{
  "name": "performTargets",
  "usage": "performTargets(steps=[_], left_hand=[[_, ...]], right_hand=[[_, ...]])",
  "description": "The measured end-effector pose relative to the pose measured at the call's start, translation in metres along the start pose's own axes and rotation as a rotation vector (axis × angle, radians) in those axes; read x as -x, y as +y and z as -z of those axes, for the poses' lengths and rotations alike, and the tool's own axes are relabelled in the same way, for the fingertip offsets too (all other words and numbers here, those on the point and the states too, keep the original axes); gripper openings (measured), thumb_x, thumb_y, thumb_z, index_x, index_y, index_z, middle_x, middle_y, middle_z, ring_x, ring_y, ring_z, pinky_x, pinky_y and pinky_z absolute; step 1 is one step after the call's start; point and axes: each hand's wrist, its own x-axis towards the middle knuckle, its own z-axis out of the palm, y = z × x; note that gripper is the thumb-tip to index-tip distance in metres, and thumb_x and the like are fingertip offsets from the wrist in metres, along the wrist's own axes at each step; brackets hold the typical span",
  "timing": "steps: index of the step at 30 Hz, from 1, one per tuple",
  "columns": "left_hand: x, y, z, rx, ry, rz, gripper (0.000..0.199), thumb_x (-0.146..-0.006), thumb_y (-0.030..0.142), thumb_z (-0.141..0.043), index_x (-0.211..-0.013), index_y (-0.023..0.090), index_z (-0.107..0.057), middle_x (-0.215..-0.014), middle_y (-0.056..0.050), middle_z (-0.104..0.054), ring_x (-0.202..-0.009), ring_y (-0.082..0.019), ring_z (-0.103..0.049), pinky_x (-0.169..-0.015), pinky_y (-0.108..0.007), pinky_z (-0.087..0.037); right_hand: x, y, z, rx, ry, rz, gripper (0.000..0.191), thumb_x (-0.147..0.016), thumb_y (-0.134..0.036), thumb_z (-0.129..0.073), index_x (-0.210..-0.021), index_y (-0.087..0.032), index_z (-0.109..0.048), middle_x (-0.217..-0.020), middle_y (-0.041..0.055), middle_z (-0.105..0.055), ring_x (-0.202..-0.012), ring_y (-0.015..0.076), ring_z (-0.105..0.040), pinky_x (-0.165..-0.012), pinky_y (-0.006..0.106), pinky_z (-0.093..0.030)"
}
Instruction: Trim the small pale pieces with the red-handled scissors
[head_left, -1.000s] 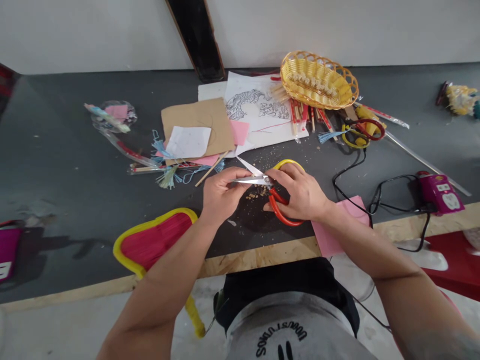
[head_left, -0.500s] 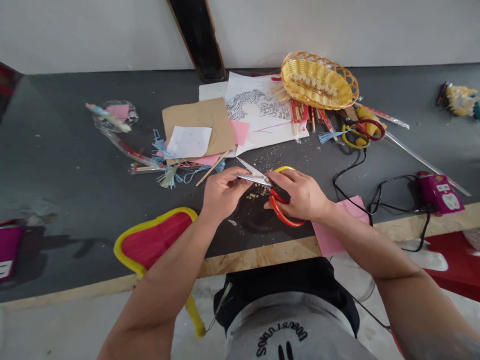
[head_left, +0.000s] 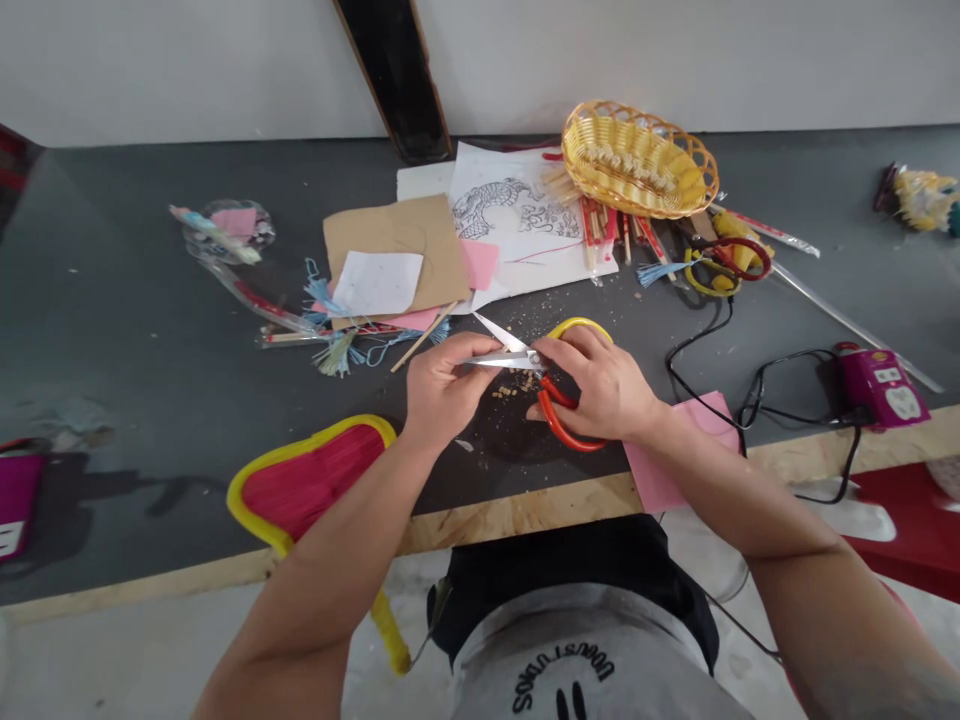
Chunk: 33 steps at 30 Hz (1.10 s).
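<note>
My right hand (head_left: pixel 600 385) is wrapped round the handles of a pair of scissors (head_left: pixel 534 360), one handle red and one yellow. The scissors' blades are parted and point left. Fingers of my left hand (head_left: pixel 448 385) are pinched together at the lower blade, on something too small to make out. Under the blades, small tan bits (head_left: pixel 514 385) lie scattered on the dark table (head_left: pixel 187 400). A thin wooden stick (head_left: pixel 424 338) lies just above my left hand.
Behind my hands are brown paper (head_left: pixel 375 225), a dragon drawing (head_left: pixel 495 210) and a wicker basket (head_left: pixel 637 165). A red piece with yellow edging (head_left: pixel 311 475) lies left, pink paper (head_left: pixel 675 470) under my right forearm. At right are a purple power socket (head_left: pixel 885 385) and another pair of scissors (head_left: pixel 727 265).
The yellow handle has swung up and stands further from the red one, so the scissors are wider apart. The left hand has hardly moved.
</note>
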Motion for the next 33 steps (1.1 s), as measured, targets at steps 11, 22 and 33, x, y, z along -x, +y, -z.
performTargets(steps=[11,22,33], left_hand=[[-0.0033,0.0057,0.0031,0.043,-0.084,0.040,0.006,-0.076,0.022,-0.073,-0.073,0.020,-0.078,-0.070,0.000,-0.076,-0.060,-0.012,-0.062,-0.057,-0.023,-0.047],[0.0000,0.0014,-0.0008,0.017,-0.037,0.018,0.011,-0.079,0.029,-0.074,-0.076,0.019,-0.078,-0.081,-0.004,-0.080,-0.068,-0.015,-0.068,-0.058,-0.024,-0.049],[0.0009,-0.0034,0.0002,-0.018,0.004,-0.080,0.006,-0.081,0.028,-0.077,-0.082,0.022,-0.079,-0.085,-0.003,-0.080,-0.079,-0.017,-0.073,-0.074,-0.028,-0.057]], right_hand=[[0.0006,0.0015,-0.0036,-0.041,0.014,0.031,0.061,-0.088,-0.059,-0.065,-0.130,-0.014,-0.061,-0.112,0.0152,-0.067,-0.105,0.0286,-0.064,-0.090,0.043,-0.057],[0.0041,-0.0037,0.0016,-0.039,-0.059,-0.030,0.056,-0.092,-0.055,-0.061,-0.128,-0.013,-0.063,-0.106,0.0139,-0.071,-0.090,0.0240,-0.068,-0.078,0.035,-0.055],[0.0018,-0.0037,0.0005,-0.002,-0.044,-0.071,0.064,-0.087,-0.064,-0.063,-0.131,-0.017,-0.061,-0.115,0.0141,-0.068,-0.106,0.0287,-0.064,-0.082,0.038,-0.055]])
